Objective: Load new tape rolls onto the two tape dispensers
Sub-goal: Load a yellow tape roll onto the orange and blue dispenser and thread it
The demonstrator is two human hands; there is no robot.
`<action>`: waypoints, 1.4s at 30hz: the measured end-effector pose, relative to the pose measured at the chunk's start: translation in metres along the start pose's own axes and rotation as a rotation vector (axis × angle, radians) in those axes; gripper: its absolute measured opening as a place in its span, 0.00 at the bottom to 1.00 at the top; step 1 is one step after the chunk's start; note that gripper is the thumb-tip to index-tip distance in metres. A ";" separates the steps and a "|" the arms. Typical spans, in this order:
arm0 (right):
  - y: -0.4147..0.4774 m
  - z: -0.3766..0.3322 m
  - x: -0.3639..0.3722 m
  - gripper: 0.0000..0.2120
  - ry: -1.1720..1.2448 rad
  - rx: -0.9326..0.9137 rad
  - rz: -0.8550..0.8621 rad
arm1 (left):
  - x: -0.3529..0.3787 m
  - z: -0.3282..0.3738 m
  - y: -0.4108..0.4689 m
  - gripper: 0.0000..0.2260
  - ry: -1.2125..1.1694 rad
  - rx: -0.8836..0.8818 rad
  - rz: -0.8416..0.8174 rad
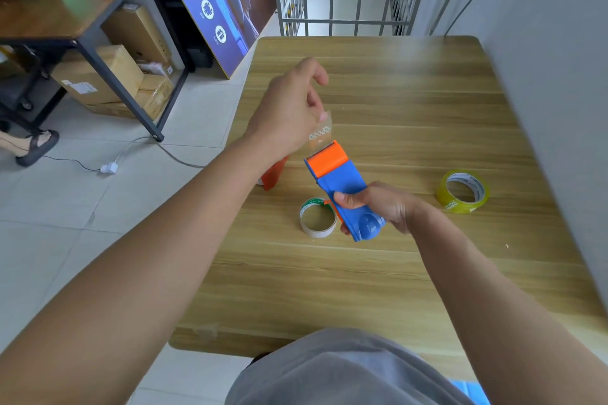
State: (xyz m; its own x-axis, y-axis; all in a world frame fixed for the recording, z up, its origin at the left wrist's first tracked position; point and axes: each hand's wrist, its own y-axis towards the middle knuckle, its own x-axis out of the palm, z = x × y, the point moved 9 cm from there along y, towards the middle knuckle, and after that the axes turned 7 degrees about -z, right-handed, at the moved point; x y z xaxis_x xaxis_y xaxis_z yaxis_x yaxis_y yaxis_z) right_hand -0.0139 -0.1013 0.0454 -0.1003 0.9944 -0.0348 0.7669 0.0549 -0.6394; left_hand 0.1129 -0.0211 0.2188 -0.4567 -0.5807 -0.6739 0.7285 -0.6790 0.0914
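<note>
Above the wooden table point(411, 273), right hand point(381, 207) grips the blue-and-orange dispenser point(342, 187), its cutter pointing to eleven o'clock, where left hand point(289, 115) pinches the clear tape end point(320, 133). Yellowish roll point(463, 191) lies at three o'clock.

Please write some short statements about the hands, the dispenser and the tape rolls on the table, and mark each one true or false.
1. The right hand holds the blue dispenser. True.
2. The left hand rests flat on the table. False: it is raised, pinching a strip of tape at the dispenser's orange end.
3. The yellowish tape roll lies on the table, untouched. True.
4. The empty cardboard core is on the dispenser. False: it lies on the table beside it.
</note>
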 end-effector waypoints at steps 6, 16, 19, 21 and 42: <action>0.004 -0.005 -0.001 0.27 0.068 0.051 0.083 | 0.005 -0.006 -0.008 0.16 0.013 -0.032 0.014; 0.007 -0.003 -0.003 0.28 0.117 0.068 0.075 | -0.001 -0.018 -0.013 0.16 0.008 0.028 0.036; 0.009 -0.007 -0.001 0.28 0.153 0.050 0.082 | 0.008 -0.011 -0.016 0.18 0.026 0.074 -0.020; 0.010 -0.009 -0.001 0.26 0.173 0.046 0.075 | 0.016 -0.008 -0.018 0.19 0.004 0.097 -0.068; -0.002 -0.046 0.004 0.24 0.622 -0.295 -0.123 | 0.073 -0.011 -0.058 0.22 0.216 0.242 -0.089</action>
State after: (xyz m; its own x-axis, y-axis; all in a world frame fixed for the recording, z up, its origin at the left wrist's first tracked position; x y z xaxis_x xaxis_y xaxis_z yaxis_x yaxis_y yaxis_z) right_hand 0.0134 -0.0933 0.0820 0.1162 0.8419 0.5269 0.9222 0.1056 -0.3721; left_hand 0.0429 -0.0195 0.1567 -0.3753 -0.4228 -0.8248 0.5364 -0.8248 0.1788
